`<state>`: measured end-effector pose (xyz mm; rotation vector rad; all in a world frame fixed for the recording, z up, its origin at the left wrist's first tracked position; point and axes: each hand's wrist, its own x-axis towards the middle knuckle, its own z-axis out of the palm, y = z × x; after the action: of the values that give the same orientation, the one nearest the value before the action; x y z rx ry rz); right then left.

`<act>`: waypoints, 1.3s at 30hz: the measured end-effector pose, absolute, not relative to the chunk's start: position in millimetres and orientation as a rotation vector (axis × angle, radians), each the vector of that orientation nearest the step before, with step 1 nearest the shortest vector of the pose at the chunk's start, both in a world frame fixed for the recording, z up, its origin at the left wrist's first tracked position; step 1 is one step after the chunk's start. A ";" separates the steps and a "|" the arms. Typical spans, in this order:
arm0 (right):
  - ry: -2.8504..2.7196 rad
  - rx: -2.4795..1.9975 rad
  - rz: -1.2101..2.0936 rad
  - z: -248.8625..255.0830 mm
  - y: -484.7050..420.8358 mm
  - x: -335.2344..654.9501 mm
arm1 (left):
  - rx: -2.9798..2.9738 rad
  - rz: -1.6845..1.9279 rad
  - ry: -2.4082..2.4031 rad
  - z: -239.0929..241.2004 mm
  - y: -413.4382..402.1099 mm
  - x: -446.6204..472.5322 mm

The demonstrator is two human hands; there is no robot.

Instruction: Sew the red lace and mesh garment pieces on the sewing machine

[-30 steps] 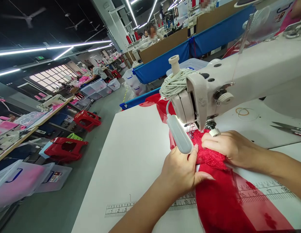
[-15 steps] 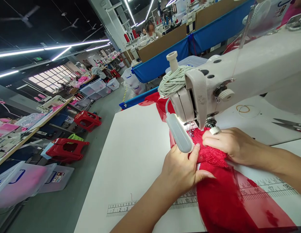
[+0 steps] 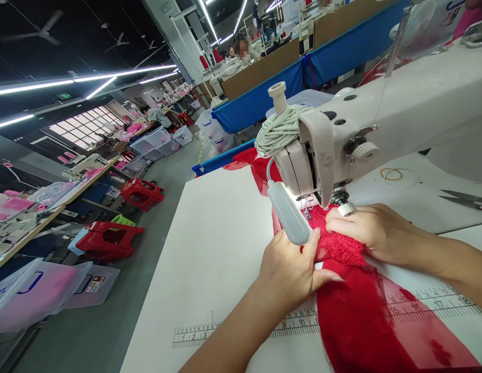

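Left hand [image 3: 287, 269]: thumb spread from index, flat on cloth [image 3: 355, 316]; other fingertips hidden past lamp [image 3: 289, 215]
Right hand [image 3: 375, 230]: fingers curled on lace [image 3: 344, 249], tips hidden, can't tell if gripping
Cloth: one red piece, under machine [image 3: 419, 103] head, bottom cut off
Needle: too small to tell
Machine: one, right end cut off
Ruler [image 3: 186, 336]: one, on surface [image 3: 209, 233], partly covered
Scissors [image 3: 468, 201]: one pair, handles cut off

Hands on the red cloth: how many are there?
2: the left hand, partly behind the grey lamp, and the right hand, on the red lace. No others show.
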<state>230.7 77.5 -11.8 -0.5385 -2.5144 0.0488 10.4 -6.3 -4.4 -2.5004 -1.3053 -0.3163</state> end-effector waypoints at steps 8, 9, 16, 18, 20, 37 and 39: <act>-2.484 -0.607 0.168 -24.0 76.9 227.8 | -2.550 -0.524 -1.228 -2.7 -3.8 16.6; -2.484 -0.608 0.178 -24.3 77.0 227.9 | -2.557 -0.529 -1.203 -3.3 -3.7 17.2; -2.497 -0.609 0.178 -22.3 77.1 228.9 | -2.546 -0.508 -1.124 -5.9 -4.9 17.3; -2.501 -0.611 0.179 -21.3 77.0 228.6 | -2.549 -0.504 -1.133 -5.0 -5.5 17.8; -2.494 -0.608 0.168 -21.4 77.0 228.0 | -2.550 -0.503 -1.140 -3.6 -6.0 18.8; -2.490 -0.628 0.061 -16.0 76.9 225.5 | -2.487 -0.516 -1.222 -10.6 -6.0 18.1; -2.489 -0.667 0.043 -19.0 77.1 225.1 | -2.481 -0.489 -1.225 -10.8 -5.2 17.6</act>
<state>225.1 77.1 -19.0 -0.6666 -2.4885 0.0429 17.6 -5.2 -10.8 -2.4807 -1.2247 -0.4891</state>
